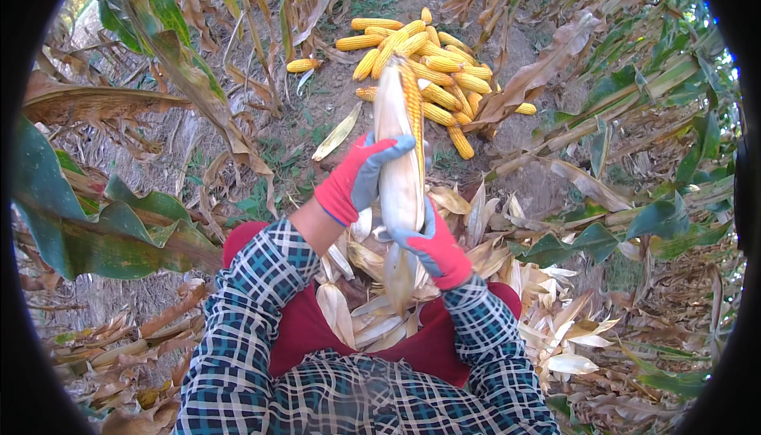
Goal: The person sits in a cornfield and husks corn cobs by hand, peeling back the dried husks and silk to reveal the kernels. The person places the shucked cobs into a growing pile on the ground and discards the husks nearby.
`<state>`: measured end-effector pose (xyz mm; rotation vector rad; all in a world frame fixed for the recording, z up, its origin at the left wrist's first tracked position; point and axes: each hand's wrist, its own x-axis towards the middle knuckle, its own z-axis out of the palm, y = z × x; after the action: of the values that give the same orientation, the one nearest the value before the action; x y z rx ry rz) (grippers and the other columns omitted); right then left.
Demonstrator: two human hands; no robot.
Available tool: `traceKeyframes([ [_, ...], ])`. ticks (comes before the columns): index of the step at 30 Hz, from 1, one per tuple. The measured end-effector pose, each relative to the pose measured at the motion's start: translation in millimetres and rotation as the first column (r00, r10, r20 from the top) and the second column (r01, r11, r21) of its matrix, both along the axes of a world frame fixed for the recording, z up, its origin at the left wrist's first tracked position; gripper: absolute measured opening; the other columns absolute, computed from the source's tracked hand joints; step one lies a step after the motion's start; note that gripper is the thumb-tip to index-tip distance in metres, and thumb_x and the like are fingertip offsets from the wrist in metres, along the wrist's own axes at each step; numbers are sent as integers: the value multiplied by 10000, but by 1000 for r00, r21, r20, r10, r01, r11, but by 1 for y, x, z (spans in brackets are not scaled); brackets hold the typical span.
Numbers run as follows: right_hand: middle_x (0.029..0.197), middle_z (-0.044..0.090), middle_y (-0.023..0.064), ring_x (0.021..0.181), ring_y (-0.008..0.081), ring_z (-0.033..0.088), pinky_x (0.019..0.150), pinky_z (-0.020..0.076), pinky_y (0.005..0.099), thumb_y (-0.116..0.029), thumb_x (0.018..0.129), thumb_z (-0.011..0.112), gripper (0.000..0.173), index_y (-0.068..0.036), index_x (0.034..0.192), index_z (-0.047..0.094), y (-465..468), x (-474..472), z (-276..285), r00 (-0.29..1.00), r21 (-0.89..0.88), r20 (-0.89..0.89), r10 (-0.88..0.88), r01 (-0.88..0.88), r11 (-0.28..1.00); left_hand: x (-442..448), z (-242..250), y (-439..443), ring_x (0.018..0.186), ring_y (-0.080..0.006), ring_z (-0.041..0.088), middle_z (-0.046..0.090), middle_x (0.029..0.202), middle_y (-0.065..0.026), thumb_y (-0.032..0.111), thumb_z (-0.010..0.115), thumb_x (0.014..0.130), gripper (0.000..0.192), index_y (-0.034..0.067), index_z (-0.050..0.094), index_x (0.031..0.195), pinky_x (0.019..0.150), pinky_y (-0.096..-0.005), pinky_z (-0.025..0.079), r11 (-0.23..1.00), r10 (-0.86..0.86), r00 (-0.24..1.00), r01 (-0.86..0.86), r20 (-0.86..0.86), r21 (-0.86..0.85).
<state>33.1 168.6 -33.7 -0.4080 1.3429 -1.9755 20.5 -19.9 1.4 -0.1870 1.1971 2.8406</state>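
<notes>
Both my hands wear red work gloves with grey coated palms. Between them is one ear of corn (399, 155), its tip pointing away from me. Pale dry husk wraps most of the ear, and a strip of yellow-orange kernels shows along its right side. My left hand (376, 170) grips the middle of the ear from the left, thumb across the husk. Lower down, my right hand (433, 245) holds the base end, where a loose husk leaf hangs. Beyond the ear, a heap of husked corn cobs (443, 63) lies on the soil.
Stripped husks (368, 322) litter the ground between my knees and to the right. A single cob (303, 65) lies left of the heap. Standing corn stalks flank both sides, with a broad green leaf (113, 227) near my left arm and dry leaves (535, 78) overhanging the heap's right edge.
</notes>
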Motion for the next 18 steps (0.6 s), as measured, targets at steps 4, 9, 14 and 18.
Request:
traceKeyframes([
  [4,1302,549,107,1197,219,555,987,468,357,-239,722,846,900,-14,1440,352,-12,11,-9,979,229,-190,-75,119,966,-8,-8,8,982,-135,601,605,1098,-53,223,813,767,637,34,500,1290,884,-310,501,975,114,982,-140,-151,-171],
  [9,1295,570,179,1170,259,587,971,478,369,-251,697,874,910,-6,1420,379,-15,7,-6,773,390,-621,-129,448,805,-15,-6,11,1152,-168,558,563,1295,-95,252,852,721,888,15,379,1435,1002,-338,445,749,233,936,-347,-266,-565],
  [14,1308,562,199,1195,294,581,986,473,377,-262,670,885,967,7,1436,360,-6,0,-14,600,371,-794,-104,612,698,-12,-1,-16,1125,-155,586,603,1266,-117,215,782,767,800,3,400,1437,988,-326,462,861,-124,969,-3,-214,-509],
  [18,1321,546,226,1210,331,569,985,474,396,-276,655,884,988,37,1430,358,0,-4,-20,436,339,-900,-22,730,593,-6,-3,-23,1013,-168,636,655,1154,-122,154,714,808,593,-22,505,1335,879,-309,531,732,-68,971,-108,-230,-672],
])
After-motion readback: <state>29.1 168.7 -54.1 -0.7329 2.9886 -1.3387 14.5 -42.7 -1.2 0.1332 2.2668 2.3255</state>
